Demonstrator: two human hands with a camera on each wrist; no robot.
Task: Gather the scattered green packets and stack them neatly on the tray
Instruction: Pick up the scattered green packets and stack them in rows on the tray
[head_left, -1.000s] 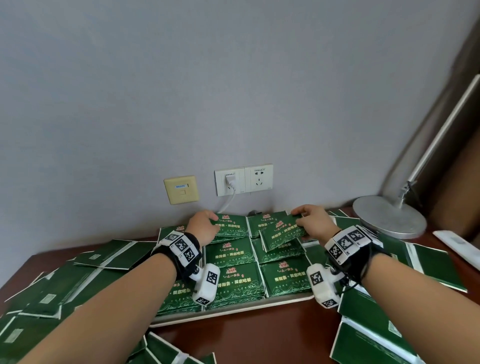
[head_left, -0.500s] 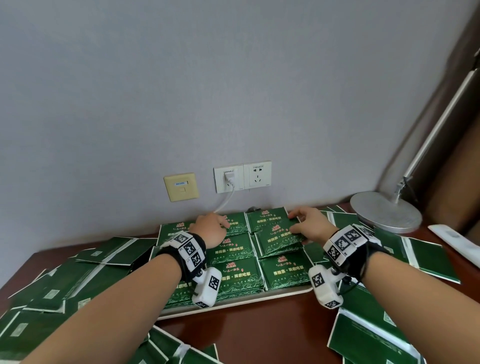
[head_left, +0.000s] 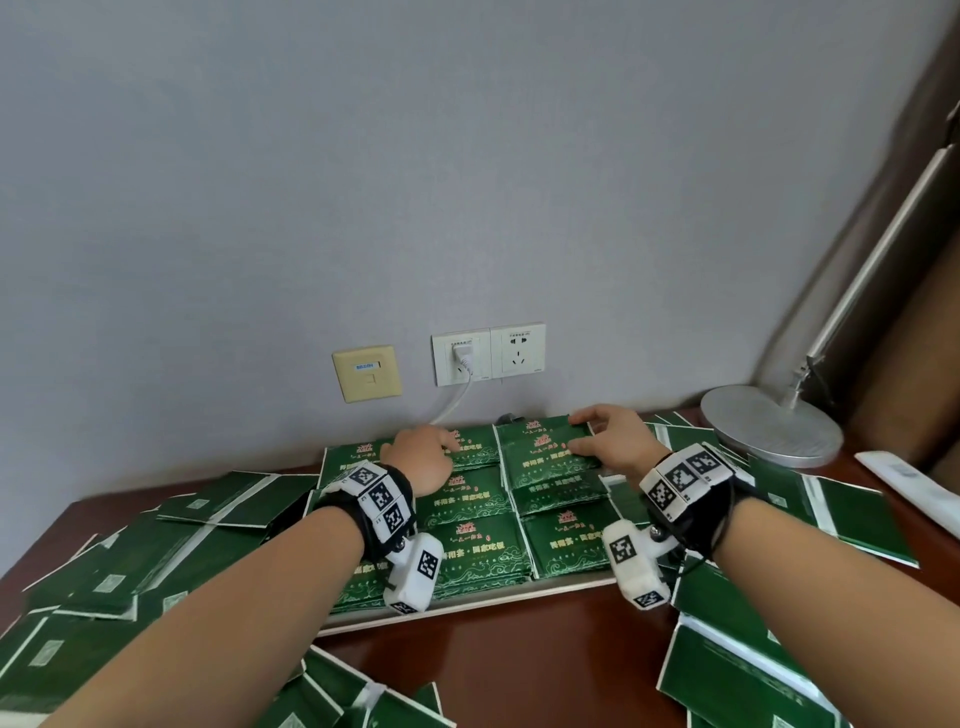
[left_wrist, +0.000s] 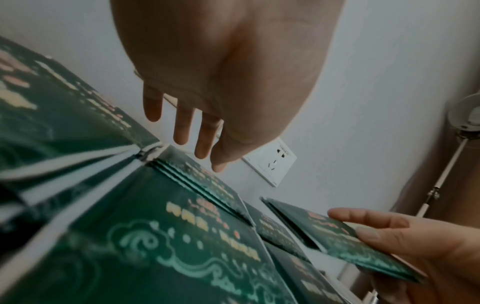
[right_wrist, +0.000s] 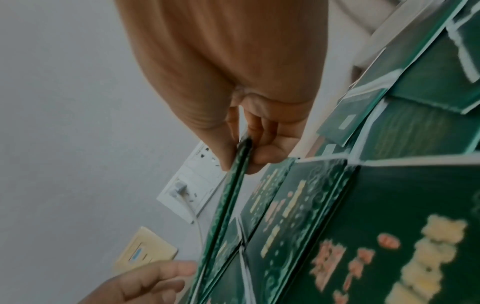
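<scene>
Nearest the camera, loose green packets lie overlapping on the dark wooden table, with more of them spread in heaps to the left and to the right. Beyond the bare strip of wood sits the pale tray, its front rim showing under rows of green packets laid face up in a grid. Both forearms reach over this grid, each wearing a black wrist strap with white marker blocks. The left hand hovers over the far left part of the tray with its fingers straight and slightly spread, holding nothing; from the left wrist view they hang just above the packets without clear contact. The right hand is at the far right part of the tray and pinches a thin packet by its edge between thumb and fingers, the packet raised at a tilt above the stacked ones beneath it. Behind the tray, against the grey wall, are a cream wall plate and a white double socket with a plug and white cable in its left half. Far right on the table stands a lamp with a round silver base and slanted stem.
</scene>
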